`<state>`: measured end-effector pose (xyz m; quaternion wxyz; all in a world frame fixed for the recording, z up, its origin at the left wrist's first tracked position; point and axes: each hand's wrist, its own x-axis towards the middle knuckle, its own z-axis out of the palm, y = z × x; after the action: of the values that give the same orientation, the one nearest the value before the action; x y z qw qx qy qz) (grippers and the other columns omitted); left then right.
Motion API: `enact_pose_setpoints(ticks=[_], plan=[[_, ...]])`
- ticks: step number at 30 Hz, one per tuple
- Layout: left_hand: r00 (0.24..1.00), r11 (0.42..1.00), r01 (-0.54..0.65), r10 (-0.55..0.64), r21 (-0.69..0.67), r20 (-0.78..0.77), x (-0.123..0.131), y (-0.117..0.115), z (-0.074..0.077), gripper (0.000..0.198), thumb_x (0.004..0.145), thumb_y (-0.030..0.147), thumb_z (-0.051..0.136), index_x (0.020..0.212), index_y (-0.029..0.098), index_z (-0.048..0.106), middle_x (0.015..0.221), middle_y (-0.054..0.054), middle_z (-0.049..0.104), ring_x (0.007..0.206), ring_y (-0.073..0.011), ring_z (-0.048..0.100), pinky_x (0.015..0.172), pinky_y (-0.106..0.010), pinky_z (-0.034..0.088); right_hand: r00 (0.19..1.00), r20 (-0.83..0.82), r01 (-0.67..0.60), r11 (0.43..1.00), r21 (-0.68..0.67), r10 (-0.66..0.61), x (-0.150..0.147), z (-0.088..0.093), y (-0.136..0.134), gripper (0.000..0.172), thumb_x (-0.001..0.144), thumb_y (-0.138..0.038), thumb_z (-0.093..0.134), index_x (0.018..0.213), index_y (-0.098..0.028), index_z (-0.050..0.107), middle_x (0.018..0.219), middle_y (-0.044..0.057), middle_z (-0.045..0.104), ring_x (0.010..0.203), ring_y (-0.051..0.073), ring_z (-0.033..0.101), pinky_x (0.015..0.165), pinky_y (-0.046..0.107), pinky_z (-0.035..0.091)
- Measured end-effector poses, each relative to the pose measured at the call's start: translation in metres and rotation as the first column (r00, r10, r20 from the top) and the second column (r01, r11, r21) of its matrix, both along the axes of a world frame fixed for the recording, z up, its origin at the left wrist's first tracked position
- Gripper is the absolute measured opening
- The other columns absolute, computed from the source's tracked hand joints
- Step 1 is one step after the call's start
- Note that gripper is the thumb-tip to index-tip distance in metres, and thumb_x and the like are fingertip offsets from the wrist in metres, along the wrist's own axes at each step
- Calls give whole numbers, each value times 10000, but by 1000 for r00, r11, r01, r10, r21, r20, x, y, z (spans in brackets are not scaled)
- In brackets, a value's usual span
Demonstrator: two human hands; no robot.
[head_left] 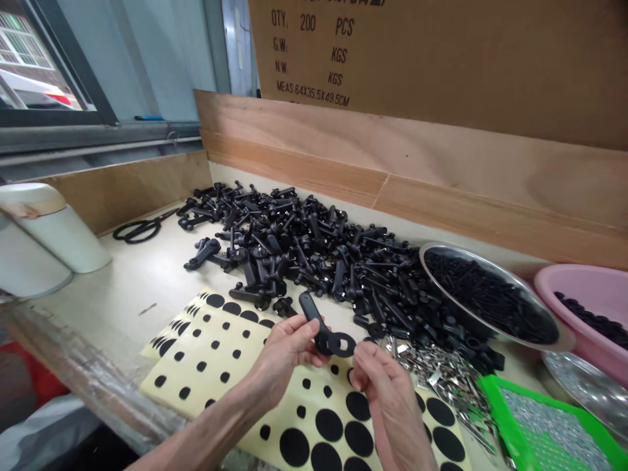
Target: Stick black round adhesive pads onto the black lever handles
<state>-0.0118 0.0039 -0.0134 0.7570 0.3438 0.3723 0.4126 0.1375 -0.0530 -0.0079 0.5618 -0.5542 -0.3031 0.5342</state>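
My left hand (pixel 284 356) grips a black plastic handle-shaped part (pixel 311 310), its narrow end tilted up and its round end low. At that round end is a black ring-shaped adhesive pad (pixel 347 347) with a pale centre hole. The fingers of my right hand (pixel 390 396) pinch the pad's right edge. Whether the pad touches the part all round I cannot tell. Under both hands lie yellowish backing sheets (pixel 255 409) bearing large and small black stickers. Just beyond them spreads a big pile of similar black parts (pixel 294 242).
Small metal pieces (pixel 441 373) lie right of the sheets, beside a green tray (pixel 490 392). A steel bowl (pixel 441 250), a pink basin (pixel 554 278) and another metal bowl (pixel 608 396) stand right. Scissors (pixel 140 230) and white bottles (pixel 73 235) are left. Wooden boards (pixel 304 163) edge the back.
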Motion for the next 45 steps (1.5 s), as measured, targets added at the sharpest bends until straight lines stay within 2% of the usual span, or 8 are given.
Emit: enact_pose_setpoints(ticks=[7, 18, 20, 24, 26, 31, 45], plan=[[1000, 1000, 24, -24, 10, -2, 2, 0, -1, 298, 831, 404, 659, 879, 110, 664, 852, -118, 710, 682, -151, 638, 580, -224, 479, 996, 76, -37, 996, -77, 43, -4, -5, 1, 339, 774, -514, 679, 688, -195, 600, 606, -35, 428, 600, 121, 313, 555, 238, 290], [998, 1000, 26, -25, 17, -58, 0, -1, 2, 307, 825, 407, 659, 846, 102, 676, 774, -108, 704, 624, -137, 619, 571, -220, 470, 982, 167, -88, 996, -8, 88, 0, -5, -1, 315, 792, -485, 674, 693, -195, 599, 605, -42, 433, 599, 115, 335, 566, 235, 299], [998, 1000, 6, -5, 16, -56, 0, 0, 2, 314, 821, 415, 662, 843, 103, 675, 768, -104, 701, 606, -131, 612, 566, -221, 465, 985, 161, -65, 998, 17, 61, 1, -4, -3, 310, 783, -476, 683, 684, -196, 595, 603, -41, 429, 594, 117, 336, 556, 238, 295], [998, 1000, -18, 19, 12, -63, -1, 1, 1, 328, 814, 432, 666, 847, 106, 673, 768, -105, 701, 611, -136, 614, 564, -222, 457, 993, 102, 60, 996, 65, -66, 6, -4, -5, 281, 799, -444, 679, 690, -206, 578, 603, -43, 400, 594, 124, 333, 550, 244, 294], [998, 1000, 6, -5, 17, -67, 0, 1, 1, 332, 815, 438, 663, 843, 107, 674, 777, -108, 703, 620, -139, 617, 568, -224, 458, 994, 91, 53, 998, 41, -57, 7, -4, -4, 258, 806, -434, 675, 715, -207, 592, 604, -40, 407, 598, 125, 338, 554, 243, 300], [998, 998, 51, -50, 26, -46, 2, -1, 0, 321, 818, 430, 661, 817, 109, 668, 736, -92, 689, 599, -135, 604, 562, -229, 458, 993, 94, -68, 997, -40, 72, 1, -3, 0, 305, 774, -473, 683, 684, -190, 612, 568, -40, 408, 555, 112, 305, 499, 232, 263], [997, 997, 71, -70, 33, -40, 0, -2, 1, 315, 825, 428, 654, 826, 113, 665, 754, -86, 695, 616, -135, 607, 585, -238, 468, 987, 152, -36, 996, -81, 48, -3, -1, 3, 319, 722, -481, 715, 692, -172, 640, 551, -44, 433, 530, 98, 323, 497, 229, 264]])
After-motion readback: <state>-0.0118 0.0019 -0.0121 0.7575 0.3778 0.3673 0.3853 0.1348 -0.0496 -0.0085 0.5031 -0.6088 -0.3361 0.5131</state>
